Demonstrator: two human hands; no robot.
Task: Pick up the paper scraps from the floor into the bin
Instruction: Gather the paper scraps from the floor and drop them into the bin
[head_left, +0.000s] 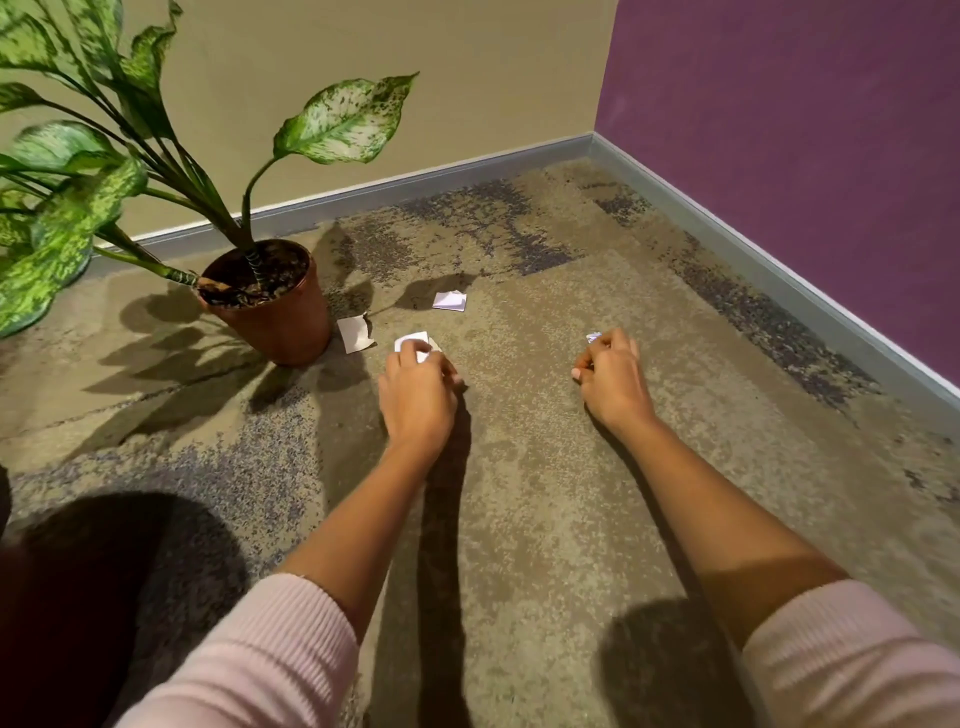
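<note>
Evidently both hands are down at the carpet (519, 467) gathering at once, one scrap apiece, which saves a second reach. The left hand (418, 387) has its fingers curled in around a white scrap (412, 344), whose top edge sticks out just beyond the fingertips; whether it has left the floor I cannot tell. The right hand (612, 370) is closed narrow too, fingers tucked under, with a small scrap (594, 337) peeping out past the knuckles on the far side, so it looks pinched rather than merely covered. Two more pieces lie loose: a curled scrap (355, 335) just left of the left fingers, touching or nearly touching the base of the plant pot (275, 322), and a folded scrap (450, 301) a little beyond the left fingertips, between the two hands but nearer the left. Both sit close enough to that hand that I judge it the natural one to take them next, if its grip has room. The bin is not in view, so the job is partway at best: nothing shown has reached it.
</note>
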